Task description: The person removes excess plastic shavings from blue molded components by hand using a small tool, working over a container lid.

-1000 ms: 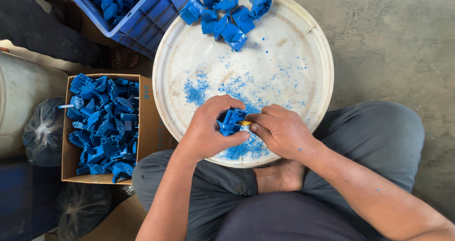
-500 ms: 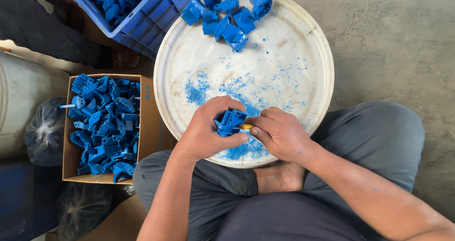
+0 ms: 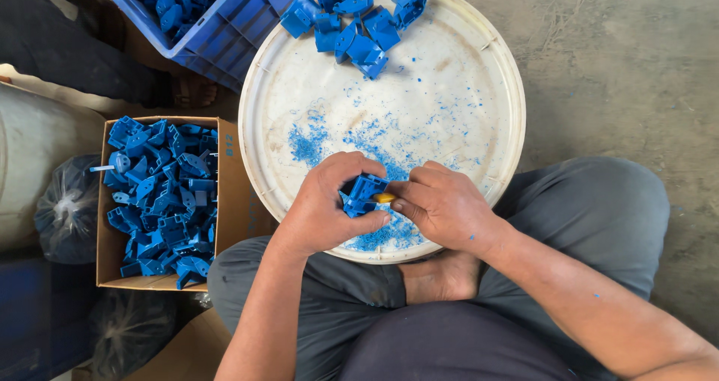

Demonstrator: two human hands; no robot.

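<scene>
On the concrete floor point(image 3: 622, 74), in front of crossed legs in grey trousers point(image 3: 599, 224), a large round white lid point(image 3: 449, 104) is set as a work surface, and almost nothing is seen to have changed on it since the earlier frames: the view has only drifted slightly, and the hands have been kept at the same near edge, the part turned a little between them. A blue plastic crate point(image 3: 225, 22) of blue parts is seen at the upper left, touching the lid's rim. A cardboard box point(image 3: 236, 194) filled with more blue parts is placed just beside the lid on the left, with a dark plastic bag point(image 3: 67, 209) beyond it. A pile of blue plastic parts point(image 3: 359, 22) is heaped at the lid's far edge, and blue shavings point(image 3: 337, 138) are scattered across its middle.

The left hand point(image 3: 326, 209) is curled tightly around a small blue plastic part point(image 3: 363, 194), which is held just above the lid's near edge. The right hand point(image 3: 446, 205) is closed on a small tool with a yellow handle point(image 3: 383, 198), only a short piece of which can be seen, and its tip is pressed against the part.
</scene>
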